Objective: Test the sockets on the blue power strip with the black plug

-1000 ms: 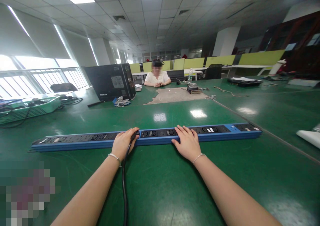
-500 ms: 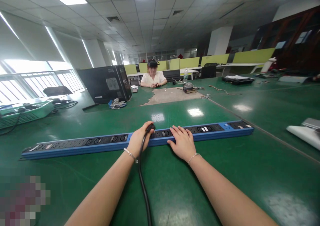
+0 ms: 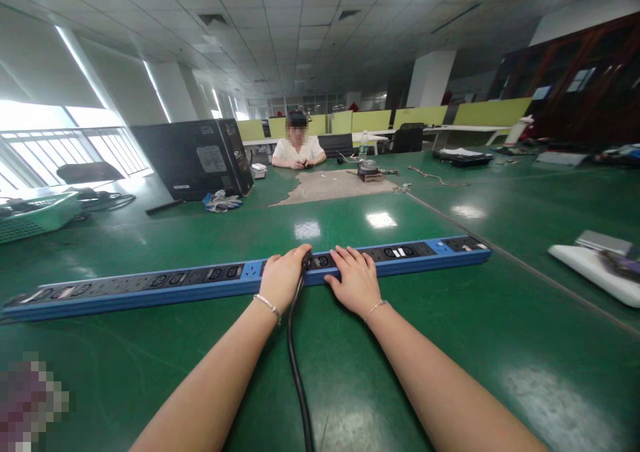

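Observation:
A long blue power strip point(image 3: 193, 297) with black socket panels lies across the green table. My left hand point(image 3: 284, 277) is closed round the plug point(image 3: 307, 260) of a black power cord point(image 3: 296, 355), at the sockets near the strip's middle. My fingers cover most of the plug, so I cannot tell how far it sits in a socket. From there the cord runs down toward me. My right hand point(image 3: 356, 280) rests on the strip just to the right, fingers spread over its top and thumb at the near side.
A black computer case point(image 3: 193, 159) stands at the back left, with gloves point(image 3: 221, 201) beside it. A green basket point(image 3: 40, 217) is at far left. Across the table sits a person point(image 3: 299, 149). A white device point(image 3: 595, 272) lies at right.
My left hand has turned more palm-down over the plug, and the plug has tipped down toward the sockets. My right hand stays on the strip. The view has shifted slightly.

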Demonstrator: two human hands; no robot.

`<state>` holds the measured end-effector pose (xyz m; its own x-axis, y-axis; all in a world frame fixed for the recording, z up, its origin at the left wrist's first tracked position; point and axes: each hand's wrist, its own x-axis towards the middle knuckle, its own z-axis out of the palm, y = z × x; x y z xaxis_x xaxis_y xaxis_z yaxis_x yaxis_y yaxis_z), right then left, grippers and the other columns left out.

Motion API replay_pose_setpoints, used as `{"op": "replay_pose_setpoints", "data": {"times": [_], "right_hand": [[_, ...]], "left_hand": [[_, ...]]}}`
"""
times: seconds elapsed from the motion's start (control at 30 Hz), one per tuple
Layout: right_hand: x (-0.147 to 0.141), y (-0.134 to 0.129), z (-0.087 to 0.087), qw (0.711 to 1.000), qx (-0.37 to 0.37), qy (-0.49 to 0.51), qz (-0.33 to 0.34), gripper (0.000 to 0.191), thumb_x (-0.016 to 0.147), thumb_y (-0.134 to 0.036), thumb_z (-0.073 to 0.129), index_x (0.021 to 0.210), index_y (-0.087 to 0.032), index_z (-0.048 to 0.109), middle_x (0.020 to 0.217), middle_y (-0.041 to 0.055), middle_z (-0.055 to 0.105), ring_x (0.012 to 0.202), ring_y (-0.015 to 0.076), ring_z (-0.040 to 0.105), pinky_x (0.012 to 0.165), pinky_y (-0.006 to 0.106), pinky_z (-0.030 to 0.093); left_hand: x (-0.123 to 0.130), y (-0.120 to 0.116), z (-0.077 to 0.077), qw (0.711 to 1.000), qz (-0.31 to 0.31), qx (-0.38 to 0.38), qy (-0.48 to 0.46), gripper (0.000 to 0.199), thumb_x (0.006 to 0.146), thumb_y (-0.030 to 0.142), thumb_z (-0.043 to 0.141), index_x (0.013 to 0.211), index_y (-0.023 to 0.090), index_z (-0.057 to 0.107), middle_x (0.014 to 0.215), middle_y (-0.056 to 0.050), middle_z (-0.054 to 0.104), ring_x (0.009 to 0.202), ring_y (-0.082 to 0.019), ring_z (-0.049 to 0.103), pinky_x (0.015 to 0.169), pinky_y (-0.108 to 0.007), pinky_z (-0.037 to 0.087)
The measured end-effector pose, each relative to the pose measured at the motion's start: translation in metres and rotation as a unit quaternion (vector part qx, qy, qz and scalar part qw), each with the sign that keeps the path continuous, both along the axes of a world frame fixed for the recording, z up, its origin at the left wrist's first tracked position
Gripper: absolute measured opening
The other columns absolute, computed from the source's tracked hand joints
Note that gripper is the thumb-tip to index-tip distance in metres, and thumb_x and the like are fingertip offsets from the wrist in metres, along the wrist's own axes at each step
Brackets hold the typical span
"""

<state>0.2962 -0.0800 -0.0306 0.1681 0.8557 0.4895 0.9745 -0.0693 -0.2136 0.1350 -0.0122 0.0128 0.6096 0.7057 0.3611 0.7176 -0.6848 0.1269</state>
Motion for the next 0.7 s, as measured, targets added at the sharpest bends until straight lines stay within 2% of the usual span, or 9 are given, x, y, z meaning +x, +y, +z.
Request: {"op": "replay_pose_setpoints", "data": {"times": [0.23, 0.5, 0.6, 0.7], "right_hand": [[-0.001, 0.000, -0.001, 1.000, 0.012, 0.005, 0.000, 0.049, 0.079, -0.039, 0.054, 0.125, -0.024, 0.049, 0.133, 0.0038, 0.049, 0.125, 0.0232, 0.035, 0.104, 0.044, 0.018], [-0.001, 0.000, -0.001, 0.999, 0.034, 0.014, 0.011, 0.048, 0.078, -0.036, 0.055, 0.124, -0.023, 0.050, 0.131, 0.0057, 0.050, 0.124, 0.0257, 0.037, 0.105, 0.050, 0.017], [-0.007, -0.001, 0.003, 0.996, 0.071, 0.022, 0.052, 0.047, 0.080, -0.030, 0.051, 0.126, -0.021, 0.048, 0.131, 0.0070, 0.050, 0.123, 0.0249, 0.039, 0.106, 0.050, 0.019], [-0.019, 0.000, 0.007, 0.982, 0.120, 0.032, 0.141, 0.048, 0.082, -0.026, 0.045, 0.130, -0.017, 0.044, 0.132, 0.0092, 0.048, 0.122, 0.0215, 0.041, 0.105, 0.043, 0.028]], "left_hand": [[0.004, -0.010, 0.001, 0.999, 0.019, 0.027, 0.034, 0.038, 0.089, 0.017, 0.031, 0.124, 0.028, 0.042, 0.116, -0.004, 0.062, 0.097, -0.017, 0.061, 0.093, -0.037, 0.038], [-0.003, -0.010, -0.009, 0.998, 0.014, 0.056, 0.013, 0.035, 0.090, 0.025, 0.035, 0.123, 0.028, 0.043, 0.114, -0.004, 0.063, 0.104, -0.019, 0.058, 0.097, -0.045, 0.034], [-0.004, -0.011, -0.011, 0.998, 0.003, 0.067, 0.001, 0.036, 0.090, 0.034, 0.036, 0.124, 0.029, 0.042, 0.115, -0.005, 0.062, 0.108, -0.020, 0.056, 0.098, -0.047, 0.034], [-0.005, -0.011, -0.013, 0.998, -0.008, 0.067, -0.004, 0.040, 0.087, 0.034, 0.041, 0.127, 0.027, 0.040, 0.118, -0.006, 0.061, 0.112, -0.022, 0.053, 0.099, -0.049, 0.033]]}}
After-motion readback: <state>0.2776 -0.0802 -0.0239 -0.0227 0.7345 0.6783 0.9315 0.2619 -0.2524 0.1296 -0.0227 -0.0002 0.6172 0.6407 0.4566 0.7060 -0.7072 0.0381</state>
